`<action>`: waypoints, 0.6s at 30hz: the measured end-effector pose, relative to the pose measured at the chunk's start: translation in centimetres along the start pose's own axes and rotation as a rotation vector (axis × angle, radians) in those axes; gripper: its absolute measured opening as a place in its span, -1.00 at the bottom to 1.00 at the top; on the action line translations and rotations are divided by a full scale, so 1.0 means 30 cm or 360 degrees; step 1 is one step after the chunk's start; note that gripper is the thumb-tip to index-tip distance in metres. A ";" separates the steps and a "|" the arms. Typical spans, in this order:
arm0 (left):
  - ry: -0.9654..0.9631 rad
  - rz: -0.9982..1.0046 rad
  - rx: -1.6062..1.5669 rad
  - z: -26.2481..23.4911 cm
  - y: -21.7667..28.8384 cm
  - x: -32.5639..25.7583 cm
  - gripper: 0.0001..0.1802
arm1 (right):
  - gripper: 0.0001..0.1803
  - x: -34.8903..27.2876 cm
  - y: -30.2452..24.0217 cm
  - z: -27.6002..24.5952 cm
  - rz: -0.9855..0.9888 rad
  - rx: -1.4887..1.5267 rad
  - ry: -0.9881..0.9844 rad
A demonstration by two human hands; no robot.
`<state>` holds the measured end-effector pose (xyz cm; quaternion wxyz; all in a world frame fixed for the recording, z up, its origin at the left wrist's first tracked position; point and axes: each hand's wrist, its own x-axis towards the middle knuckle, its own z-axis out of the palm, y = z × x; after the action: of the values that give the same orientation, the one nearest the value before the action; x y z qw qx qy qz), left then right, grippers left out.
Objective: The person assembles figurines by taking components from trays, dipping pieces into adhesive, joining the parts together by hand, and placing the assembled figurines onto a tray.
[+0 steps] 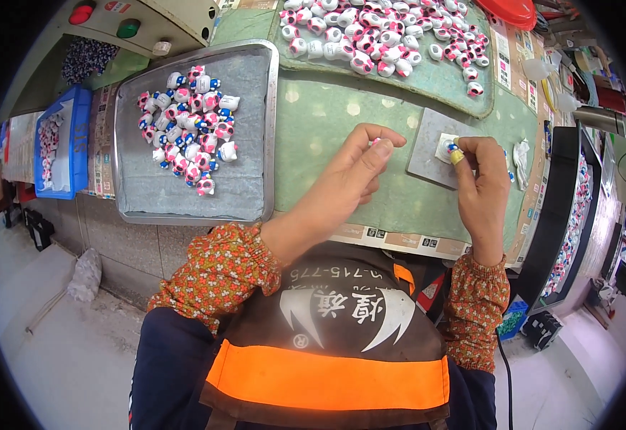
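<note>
In front of me, my left hand (359, 168) is closed, with a small pink bit (375, 141) showing between thumb and index finger; the fingers hide the rest of it. My right hand (483, 175) pinches a small blue-and-white piece (452, 147) over a white pad (442, 146). The pad lies on a flat grey plate (425, 140). A yellow cover (457, 156) wraps one fingertip of this hand. To the left, a metal tray (245, 190) lined with grey cloth holds many small white, pink and blue toy figures (195, 122).
Many white-and-pink toy heads (392, 36) lie on a green cloth-lined tray (399, 86) at the back. A crumpled white tissue (521, 163) sits right of the plate. A blue bin (80, 143) stands far left, a black tray (548, 215) of small pieces far right. Control buttons (128, 28) are at upper left.
</note>
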<state>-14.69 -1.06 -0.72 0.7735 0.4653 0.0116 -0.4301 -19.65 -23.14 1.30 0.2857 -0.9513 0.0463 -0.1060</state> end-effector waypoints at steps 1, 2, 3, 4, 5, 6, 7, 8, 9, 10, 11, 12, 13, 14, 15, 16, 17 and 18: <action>0.0001 -0.0001 0.0001 0.000 -0.007 0.000 -0.61 | -0.83 -0.001 -0.015 -0.008 0.0106 0.0126 0.0022; -0.0027 -0.0045 -0.0185 0.001 -0.014 0.000 -0.61 | -0.83 -0.004 -0.023 -0.013 0.0214 0.0252 0.0045; -0.0061 -0.0092 -0.0370 0.005 -0.018 0.001 -0.60 | -0.83 -0.007 -0.014 -0.012 0.0220 0.0249 0.0053; -0.0071 -0.0097 -0.0366 0.007 -0.026 0.003 -0.60 | -0.84 -0.010 0.004 -0.006 0.0120 0.0100 0.0056; -0.0064 -0.0092 -0.0380 0.008 -0.036 0.005 -0.59 | -0.84 -0.014 0.013 -0.006 0.0021 -0.0049 0.0059; -0.0049 -0.0083 -0.0396 0.006 -0.047 0.008 -0.58 | -0.84 -0.020 0.005 -0.007 0.0023 -0.0050 0.0063; -0.0052 -0.0083 -0.0393 0.009 -0.054 0.012 -0.58 | -0.86 -0.031 -0.016 -0.007 0.0220 0.0282 0.0034; -0.0022 -0.0047 -0.0386 0.013 -0.061 0.016 -0.59 | -0.87 -0.042 -0.036 -0.004 0.0416 0.0615 0.0004; 0.0008 -0.0012 -0.0380 0.016 -0.070 0.017 -0.60 | -0.87 -0.055 -0.052 0.004 0.0419 0.0615 0.0008; 0.0006 -0.0014 -0.0377 0.016 -0.082 0.016 -0.60 | -0.87 -0.068 -0.069 0.015 0.0439 0.0882 0.0000; 0.0029 0.0040 -0.0337 0.014 -0.095 0.015 -0.60 | -0.88 -0.080 -0.086 0.030 0.0457 0.1150 -0.0008; 0.0043 0.0092 -0.0296 0.015 -0.104 0.017 -0.61 | -0.87 -0.093 -0.099 0.046 0.0411 0.1212 -0.0008; 0.0037 0.0089 -0.0294 0.019 -0.111 0.019 -0.61 | -0.87 -0.105 -0.113 0.062 0.0414 0.1210 -0.0002; 0.0051 0.0139 -0.0285 0.024 -0.118 0.023 -0.61 | -0.86 -0.115 -0.126 0.078 0.0349 0.1190 0.0012; 0.0066 0.0194 -0.0275 0.030 -0.123 0.020 -0.62 | -0.86 -0.124 -0.142 0.088 0.0278 0.1171 0.0025; 0.0064 0.0197 -0.0272 0.037 -0.124 0.017 -0.62 | -0.86 -0.130 -0.156 0.090 0.0234 0.1087 0.0027; 0.0096 0.0223 -0.0226 0.043 -0.125 0.013 -0.61 | -0.86 -0.134 -0.161 0.095 0.0231 0.1088 0.0030; 0.0131 0.0247 -0.0182 0.048 -0.126 0.012 -0.61 | -0.86 -0.137 -0.160 0.103 0.0185 0.1039 0.0055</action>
<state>-17.57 -3.09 -2.76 0.8287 0.4371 0.0317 -0.3481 -22.82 -16.88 0.72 0.5803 -0.8034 0.0689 -0.1148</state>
